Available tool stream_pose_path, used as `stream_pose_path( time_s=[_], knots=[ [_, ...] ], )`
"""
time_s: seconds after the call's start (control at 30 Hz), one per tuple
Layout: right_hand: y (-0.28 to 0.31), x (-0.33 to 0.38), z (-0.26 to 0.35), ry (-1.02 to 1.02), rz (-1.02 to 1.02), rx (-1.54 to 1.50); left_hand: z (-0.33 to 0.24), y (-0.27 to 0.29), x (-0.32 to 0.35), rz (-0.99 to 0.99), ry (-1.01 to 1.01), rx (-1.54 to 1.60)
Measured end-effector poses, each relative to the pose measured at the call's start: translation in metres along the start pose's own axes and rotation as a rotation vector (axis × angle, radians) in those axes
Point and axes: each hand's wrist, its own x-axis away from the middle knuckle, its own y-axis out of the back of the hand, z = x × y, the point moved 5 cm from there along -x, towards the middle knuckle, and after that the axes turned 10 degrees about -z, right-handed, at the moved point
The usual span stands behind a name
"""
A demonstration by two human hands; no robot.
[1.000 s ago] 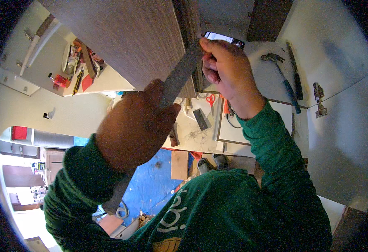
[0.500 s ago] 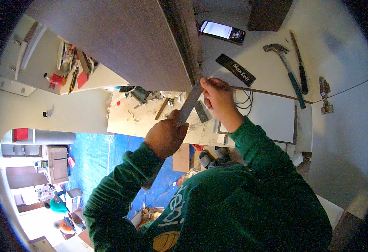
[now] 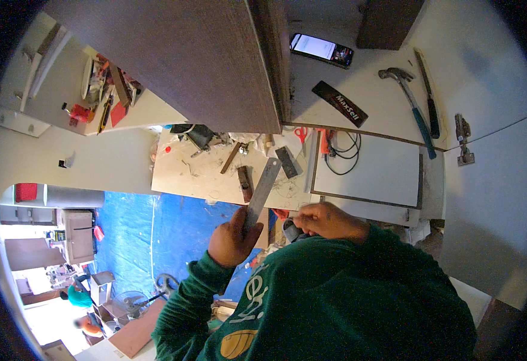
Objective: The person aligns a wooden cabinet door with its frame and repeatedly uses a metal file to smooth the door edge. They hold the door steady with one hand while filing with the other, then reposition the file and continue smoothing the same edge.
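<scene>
My left hand [image 3: 231, 240] is closed around the lower end of a steel ruler [image 3: 263, 186], a flat grey metal strip with a hole at its upper end. The ruler slants up over a white worktop [image 3: 206, 185]. Close to my chest, my right hand [image 3: 335, 221] has its fingers curled together; what they hold, if anything, I cannot make out. A brown wooden block [image 3: 245, 183] and a dark rectangular block [image 3: 287, 162] lie on either side of the ruler. Above both hands stands a large brown panel [image 3: 179, 60].
On the right-hand shelf lie a phone [image 3: 322, 49], a black flat box [image 3: 340, 103], a claw hammer [image 3: 416, 108], a black-handled tool [image 3: 432, 102] and a metal hinge [image 3: 465, 141]. Red scissors [image 3: 301, 133] and a coiled cable [image 3: 344, 168] are nearer. Two people are far off at lower left.
Both hands have come down from the panel's edge toward my chest. My right hand has let go of the ruler's upper end; the left has carried it down.
</scene>
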Motion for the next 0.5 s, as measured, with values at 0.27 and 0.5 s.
stream_pose_path(
  time_s=[0.27,0.5],
  knots=[
    [-0.006,0.021,-0.022,-0.065,0.108,-0.016,0.011,0.009,0.015,-0.077,0.120,0.101],
    [-0.009,0.009,0.008,0.021,0.049,-0.008,-0.003,0.003,0.005,-0.086,0.075,0.083]
  ],
)
